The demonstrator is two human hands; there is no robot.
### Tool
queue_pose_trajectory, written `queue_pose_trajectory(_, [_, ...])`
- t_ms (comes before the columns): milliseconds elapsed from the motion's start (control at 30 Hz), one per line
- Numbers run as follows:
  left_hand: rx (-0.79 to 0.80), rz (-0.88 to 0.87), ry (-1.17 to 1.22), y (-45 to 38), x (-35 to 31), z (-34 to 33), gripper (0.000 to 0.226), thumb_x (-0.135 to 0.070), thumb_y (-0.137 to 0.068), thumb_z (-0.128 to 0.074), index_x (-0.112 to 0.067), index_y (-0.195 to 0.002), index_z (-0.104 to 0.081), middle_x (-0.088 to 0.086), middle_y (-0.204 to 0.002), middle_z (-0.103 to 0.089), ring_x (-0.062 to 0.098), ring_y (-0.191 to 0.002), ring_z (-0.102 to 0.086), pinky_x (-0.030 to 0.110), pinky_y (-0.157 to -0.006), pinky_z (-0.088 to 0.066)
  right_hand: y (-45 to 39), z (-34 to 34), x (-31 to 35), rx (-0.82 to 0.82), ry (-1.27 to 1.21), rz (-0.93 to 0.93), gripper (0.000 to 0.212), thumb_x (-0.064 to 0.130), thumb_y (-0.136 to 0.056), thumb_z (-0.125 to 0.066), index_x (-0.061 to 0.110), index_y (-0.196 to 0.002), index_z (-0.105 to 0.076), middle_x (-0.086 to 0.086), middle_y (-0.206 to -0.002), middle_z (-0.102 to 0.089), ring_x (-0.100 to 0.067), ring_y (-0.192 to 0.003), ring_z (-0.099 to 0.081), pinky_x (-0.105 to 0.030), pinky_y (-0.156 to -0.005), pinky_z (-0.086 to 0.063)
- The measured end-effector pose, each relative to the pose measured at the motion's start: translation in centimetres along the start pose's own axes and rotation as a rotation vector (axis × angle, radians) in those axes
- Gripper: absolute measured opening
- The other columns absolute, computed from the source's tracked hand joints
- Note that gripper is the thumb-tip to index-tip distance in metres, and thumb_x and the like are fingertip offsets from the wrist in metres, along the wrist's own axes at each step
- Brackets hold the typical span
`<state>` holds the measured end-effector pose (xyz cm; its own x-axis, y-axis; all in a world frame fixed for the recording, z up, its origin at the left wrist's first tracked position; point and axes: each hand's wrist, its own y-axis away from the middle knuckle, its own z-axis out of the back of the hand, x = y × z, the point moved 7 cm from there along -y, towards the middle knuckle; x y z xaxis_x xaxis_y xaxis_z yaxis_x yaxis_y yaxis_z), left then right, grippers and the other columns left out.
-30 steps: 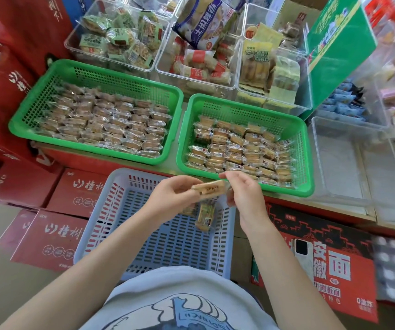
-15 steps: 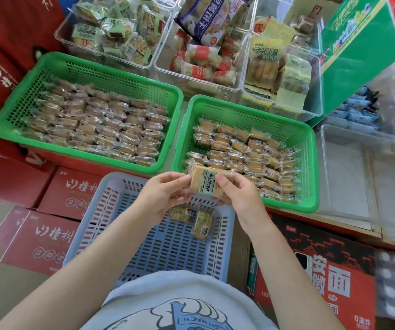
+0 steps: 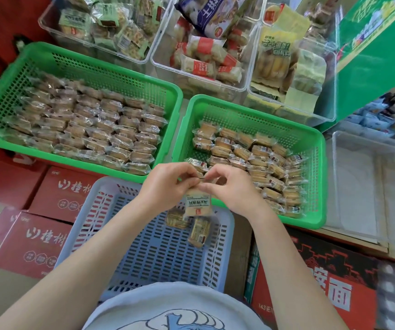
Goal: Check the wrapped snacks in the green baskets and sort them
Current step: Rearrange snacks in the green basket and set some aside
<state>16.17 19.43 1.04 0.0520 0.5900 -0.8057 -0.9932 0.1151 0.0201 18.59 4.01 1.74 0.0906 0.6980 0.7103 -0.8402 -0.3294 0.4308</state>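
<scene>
Two green baskets stand side by side on a low shelf. The left green basket (image 3: 175, 96) is packed with rows of clear-wrapped brown snacks. The right green basket (image 3: 320, 177) holds several loosely stacked wrapped snacks. My left hand (image 3: 168, 184) and my right hand (image 3: 232, 189) pinch the top edge of one wrapped snack (image 3: 197, 204), which hangs down with its printed label facing me. It hangs over the far edge of a pale blue basket (image 3: 110, 222). Two wrapped snacks (image 3: 199, 231) lie in that blue basket.
Clear bins of other packaged snacks (image 3: 203, 55) sit behind the green baskets. A green box (image 3: 377, 41) stands at the far right, with clear bins (image 3: 370, 186) below it. Red cartons (image 3: 32, 236) lie on the floor left and right of the blue basket.
The snack was held flat between both hands; now both hands grip its top edge and it hangs vertically. The view has tilted closer over the baskets.
</scene>
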Motion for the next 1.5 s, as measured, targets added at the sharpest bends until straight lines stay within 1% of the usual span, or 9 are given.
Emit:
queue_pose_trajectory(100, [-0.129,0.036,0.110,-1.0,0.5,0.5,0.009,-0.019,-0.086,-0.079,-0.017,-0.095,-0.076,-0.010,-0.086,-0.071,0.004,-0.078,-0.066,0.027,-0.071,-0.057,-1.0,1.1,-0.4,-0.099,-0.083,-0.022,0.015,0.017,-0.087,-0.077,0.020,-0.080,-0.064,0.003,-0.075,-0.067,-0.022,-0.071,-0.066,-0.039,-0.064,-0.055])
queue_pose_trajectory(233, [-0.162,0.295,0.206,-2.0,3.8,0.0,0.047,-0.038,-0.095,-0.066,-0.018,-0.136,-0.054,-0.003,-0.131,-0.061,0.011,-0.119,-0.057,0.036,-0.102,-0.050,-2.3,2.6,-0.9,-0.233,-0.155,-0.029,0.019,0.016,-0.095,-0.067,0.024,-0.082,-0.056,-0.005,-0.083,-0.071,-0.034,-0.073,-0.069,-0.057,-0.064,-0.057])
queue_pose_trajectory(400, [0.059,0.295,-0.037,-2.3,5.2,-2.9,0.085,-0.051,-0.094,-0.062,-0.017,-0.160,-0.020,0.001,-0.167,-0.022,0.014,-0.153,-0.017,0.039,-0.126,-0.017,-4.9,4.2,-1.2,-0.382,-0.152,0.001,0.016,0.013,-0.098,-0.062,0.020,-0.086,-0.054,0.005,-0.088,-0.069,-0.013,-0.077,-0.071,-0.043,-0.068,-0.060])
queue_pose_trajectory(600, [0.111,0.194,-0.264,-2.9,6.5,-5.7,0.090,-0.055,-0.099,-0.050,-0.016,-0.162,0.001,0.001,-0.169,0.016,0.014,-0.154,0.020,0.032,-0.125,0.004,-9.3,0.4,-2.6,-0.251,0.106,0.068,0.008,0.010,-0.097,-0.060,0.007,-0.090,-0.056,0.003,-0.072,-0.054,-0.012,-0.061,-0.048,-0.029,-0.056,-0.033])
queue_pose_trajectory(700, [0.125,0.152,-0.406,-3.2,6.7,-6.4,0.085,-0.056,-0.100,-0.039,-0.012,-0.162,0.000,0.008,-0.168,0.020,0.018,-0.152,0.026,0.036,-0.126,0.003,-11.1,-1.5,-3.5,-0.202,0.269,0.107,0.003,0.003,-0.093,-0.060,0.006,-0.092,-0.061,-0.001,-0.086,-0.059,-0.023,-0.082,-0.057,-0.031,-0.068,-0.037])
queue_pose_trajectory(800, [0.134,0.151,-0.494,-3.2,6.8,-6.7,0.085,-0.060,-0.098,-0.022,-0.009,-0.162,-0.001,0.012,-0.167,0.020,0.022,-0.153,0.025,0.035,-0.123,0.008,-12.0,-2.5,-4.2,-0.208,0.419,0.160,0.005,0.006,-0.092,-0.064,0.002,-0.091,-0.067,-0.011,-0.097,-0.062,-0.030,-0.097,-0.054,-0.037,-0.081,-0.044])
queue_pose_trajectory(967, [0.111,0.141,-0.543,-3.4,6.9,-6.9,0.082,-0.056,-0.099,-0.027,-0.007,-0.161,-0.004,0.017,-0.168,0.013,0.027,-0.155,0.018,0.035,-0.124,0.012,-12.3,-0.3,-3.4,-0.451,0.352,0.160,0.014,0.007,-0.093,-0.065,-0.001,-0.104,-0.067,-0.014,-0.100,-0.059,-0.029,-0.091,-0.057,-0.030,-0.075,-0.043])
queue_pose_trajectory(1133, [0.071,0.128,-0.527,-3.4,6.7,-6.8,0.080,-0.050,-0.099,-0.036,-0.007,-0.161,-0.011,0.018,-0.168,0.007,0.027,-0.156,0.012,0.031,-0.124,0.015,-14.0,-0.5,-4.9,-0.345,0.424,-0.051,0.022,0.009,-0.098,-0.056,0.000,-0.118,-0.058,-0.017,-0.117,-0.055,-0.033,-0.107,-0.055,-0.037,-0.083,-0.043])
queue_pose_trajectory(1500, [0.074,0.126,-0.536,-3.3,6.8,-6.9,0.081,-0.050,-0.099,-0.032,-0.004,-0.161,-0.009,0.018,-0.168,0.010,0.026,-0.155,0.015,0.033,-0.124,0.013,-13.8,-1.4,-3.5,-0.375,0.591,-0.020,0.025,-0.011,-0.092,-0.044,0.000,-0.110,-0.058,-0.018,-0.111,-0.057,-0.033,-0.098,-0.057,-0.035,-0.070,-0.042])
